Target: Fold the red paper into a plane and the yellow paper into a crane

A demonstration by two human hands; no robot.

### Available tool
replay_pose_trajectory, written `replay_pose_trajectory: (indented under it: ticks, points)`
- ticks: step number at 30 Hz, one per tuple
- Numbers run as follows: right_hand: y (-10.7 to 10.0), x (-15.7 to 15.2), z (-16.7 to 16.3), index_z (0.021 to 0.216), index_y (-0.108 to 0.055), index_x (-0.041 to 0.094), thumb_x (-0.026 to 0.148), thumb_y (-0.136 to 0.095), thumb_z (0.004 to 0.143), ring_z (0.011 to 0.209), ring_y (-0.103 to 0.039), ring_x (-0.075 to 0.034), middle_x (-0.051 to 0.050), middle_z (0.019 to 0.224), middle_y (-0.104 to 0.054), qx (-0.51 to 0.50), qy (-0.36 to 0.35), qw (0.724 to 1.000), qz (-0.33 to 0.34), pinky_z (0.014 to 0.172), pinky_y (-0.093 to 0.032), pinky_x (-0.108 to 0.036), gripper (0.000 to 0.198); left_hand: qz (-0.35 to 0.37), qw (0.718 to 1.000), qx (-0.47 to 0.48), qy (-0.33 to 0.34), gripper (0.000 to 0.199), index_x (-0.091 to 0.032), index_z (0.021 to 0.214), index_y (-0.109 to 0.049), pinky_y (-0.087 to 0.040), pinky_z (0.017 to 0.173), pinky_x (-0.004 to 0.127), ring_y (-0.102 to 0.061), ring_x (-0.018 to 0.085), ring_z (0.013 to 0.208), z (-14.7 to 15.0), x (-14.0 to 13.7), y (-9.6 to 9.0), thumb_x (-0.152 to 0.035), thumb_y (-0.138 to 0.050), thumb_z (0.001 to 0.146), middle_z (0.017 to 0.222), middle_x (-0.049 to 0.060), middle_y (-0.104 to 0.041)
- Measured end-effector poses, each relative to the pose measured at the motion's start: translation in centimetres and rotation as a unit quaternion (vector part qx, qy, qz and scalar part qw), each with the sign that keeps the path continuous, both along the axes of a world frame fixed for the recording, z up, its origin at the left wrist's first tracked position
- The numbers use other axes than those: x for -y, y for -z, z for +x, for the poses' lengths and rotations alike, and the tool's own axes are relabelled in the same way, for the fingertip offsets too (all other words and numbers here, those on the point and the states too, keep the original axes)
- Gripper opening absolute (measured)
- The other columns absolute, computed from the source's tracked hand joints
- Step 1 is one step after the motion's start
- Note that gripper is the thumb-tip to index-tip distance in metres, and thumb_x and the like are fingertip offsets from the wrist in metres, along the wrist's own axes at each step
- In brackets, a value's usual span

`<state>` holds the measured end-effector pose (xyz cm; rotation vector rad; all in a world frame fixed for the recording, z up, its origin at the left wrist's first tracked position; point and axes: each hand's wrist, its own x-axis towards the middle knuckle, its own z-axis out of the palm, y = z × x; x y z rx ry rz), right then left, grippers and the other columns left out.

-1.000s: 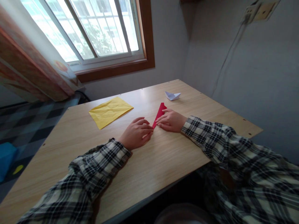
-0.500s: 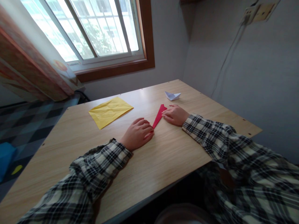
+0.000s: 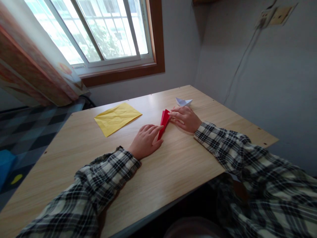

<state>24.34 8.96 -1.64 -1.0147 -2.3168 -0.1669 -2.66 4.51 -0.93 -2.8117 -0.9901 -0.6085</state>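
A narrow piece of folded red paper [image 3: 163, 121] stands slightly raised off the wooden table [image 3: 153, 185], its layers spread apart at the far end. My left hand [image 3: 146, 139] has its near end between thumb and fingers. At the far end, the fingertips of my right hand [image 3: 185, 118] pinch the paper's right edge. Just behind my right hand is a small white paper boat [image 3: 183, 101]. Left of the red paper lies a creased yellow sheet of paper [image 3: 117, 118].
A window [image 3: 104, 33] with a brown frame is beyond the table, and a patterned curtain [image 3: 37, 66] hangs at left. A cable [image 3: 240, 62] runs down the right wall from a socket. A blue object [image 3: 6, 165] lies on a checked surface at left.
The red paper has lifted from lying flat and its folded layers have parted at the far end. My right hand has risen and moved slightly away; my left thumb has spread.
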Motion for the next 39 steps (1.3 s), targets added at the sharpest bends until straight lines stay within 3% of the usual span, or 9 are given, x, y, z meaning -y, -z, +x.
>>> replay_pose_trajectory:
  ticks: [8, 22, 29, 39]
  points:
    - [0.15, 0.16, -0.20, 0.125, -0.068, 0.026, 0.029, -0.055, 0.097, 0.123, -0.054, -0.028, -0.006, 0.130, -0.067, 0.010, -0.039, 0.999, 0.001, 0.110, -0.034, -0.049, 0.032, -0.013, 0.999, -0.009, 0.031, 0.032, -0.022, 0.122, -0.065, -0.043, 0.104, 0.050, -0.058, 0.028, 0.115, 0.16, 0.07, -0.41, -0.038, -0.053, 0.098, 0.124, 0.008, -0.068]
    - [0.52, -0.10, -0.11, 0.105, -0.077, 0.025, 0.024, -0.054, 0.094, 0.111, -0.061, -0.025, -0.003, 0.109, -0.076, 0.054, -0.091, 0.994, -0.029, 0.103, -0.035, -0.046, 0.026, -0.039, 0.998, -0.023, 0.043, 0.030, -0.022, 0.116, -0.070, -0.043, 0.105, 0.051, -0.059, 0.028, 0.116, 0.33, 0.00, -0.58, -0.037, -0.049, 0.099, 0.120, 0.006, -0.072]
    - [0.93, -0.56, 0.03, 0.097, -0.078, 0.023, 0.024, -0.055, 0.094, 0.100, -0.066, -0.024, -0.004, 0.100, -0.078, 0.053, -0.118, 0.992, -0.013, 0.098, -0.036, -0.046, 0.023, -0.054, 0.994, -0.070, 0.061, 0.036, -0.023, 0.124, -0.068, -0.043, 0.105, 0.048, -0.060, 0.025, 0.116, 0.39, 0.09, -0.78, -0.039, -0.043, 0.103, 0.126, 0.006, -0.069]
    - [0.78, -0.47, 0.22, 0.102, -0.077, 0.024, 0.023, -0.052, 0.094, 0.104, -0.068, -0.021, -0.004, 0.108, -0.078, 0.062, -0.099, 0.993, -0.030, 0.101, -0.035, -0.044, 0.026, -0.060, 0.993, -0.094, 0.051, 0.040, -0.022, 0.128, -0.066, -0.037, 0.113, 0.051, -0.057, 0.026, 0.125, 0.55, 0.16, -0.89, -0.040, -0.040, 0.104, 0.133, 0.007, -0.066]
